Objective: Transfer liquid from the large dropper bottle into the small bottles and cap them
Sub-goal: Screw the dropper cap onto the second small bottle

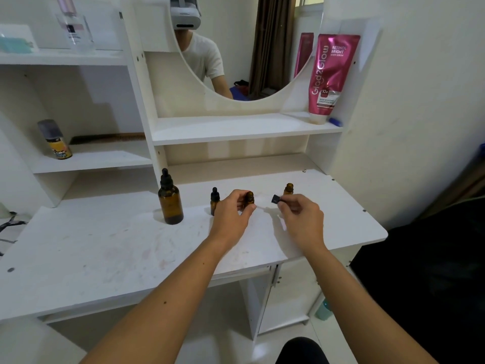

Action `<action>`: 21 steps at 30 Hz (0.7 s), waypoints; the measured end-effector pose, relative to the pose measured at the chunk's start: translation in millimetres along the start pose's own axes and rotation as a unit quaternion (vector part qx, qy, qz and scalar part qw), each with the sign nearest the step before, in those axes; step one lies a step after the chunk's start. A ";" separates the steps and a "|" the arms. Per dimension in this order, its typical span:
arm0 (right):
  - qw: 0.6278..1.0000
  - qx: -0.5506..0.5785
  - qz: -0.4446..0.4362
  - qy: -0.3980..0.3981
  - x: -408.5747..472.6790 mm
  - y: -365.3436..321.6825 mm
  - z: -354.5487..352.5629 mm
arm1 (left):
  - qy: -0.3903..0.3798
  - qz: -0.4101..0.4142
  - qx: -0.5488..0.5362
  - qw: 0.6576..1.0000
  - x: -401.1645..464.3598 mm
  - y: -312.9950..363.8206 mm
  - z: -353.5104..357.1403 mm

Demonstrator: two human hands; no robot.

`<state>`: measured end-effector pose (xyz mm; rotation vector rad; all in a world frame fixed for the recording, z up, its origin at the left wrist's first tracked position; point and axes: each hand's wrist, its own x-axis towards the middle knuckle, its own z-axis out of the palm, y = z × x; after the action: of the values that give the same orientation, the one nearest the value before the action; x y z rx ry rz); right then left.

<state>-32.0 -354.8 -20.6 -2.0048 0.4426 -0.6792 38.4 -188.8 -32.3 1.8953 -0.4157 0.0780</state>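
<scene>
Our left hand fingers curled round an open small amber bottle, our right hand fingertips pinching its black cap, large dropper bottle capped on the white table, 2 more small bottles nearby.

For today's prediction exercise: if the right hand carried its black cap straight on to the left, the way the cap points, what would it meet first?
Probably the open small bottle gripped by the left hand; the right hand and its black cap face it across a short gap, though depth is unclear.

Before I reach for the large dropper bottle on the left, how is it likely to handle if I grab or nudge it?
The large dropper bottle looks like amber glass, so probably rigid, smooth and breakable if knocked off the table. It stands tall with a narrow dropper top, so a push up high may tip it. Being round, it would likely roll if it fell over.
</scene>
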 end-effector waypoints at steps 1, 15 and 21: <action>1.000 0.021 0.003 0.005 2.1 -2.1 -3.7 | -0.003 -0.001 -0.001 1.000 -0.2 -0.1 -0.4; 0.977 -0.044 -0.200 -0.058 23.9 -38.3 -3.6 | -0.009 0.004 -0.025 1.000 2.8 -7.9 -1.2; 0.951 -0.092 -0.273 -0.110 32.0 -52.3 5.5 | -0.006 0.017 -0.035 0.999 4.9 -10.8 0.1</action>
<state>-1.7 -343.2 31.8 -2.3733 -0.2039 -0.7513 46.5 -186.9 -40.8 1.8220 -0.4531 0.0725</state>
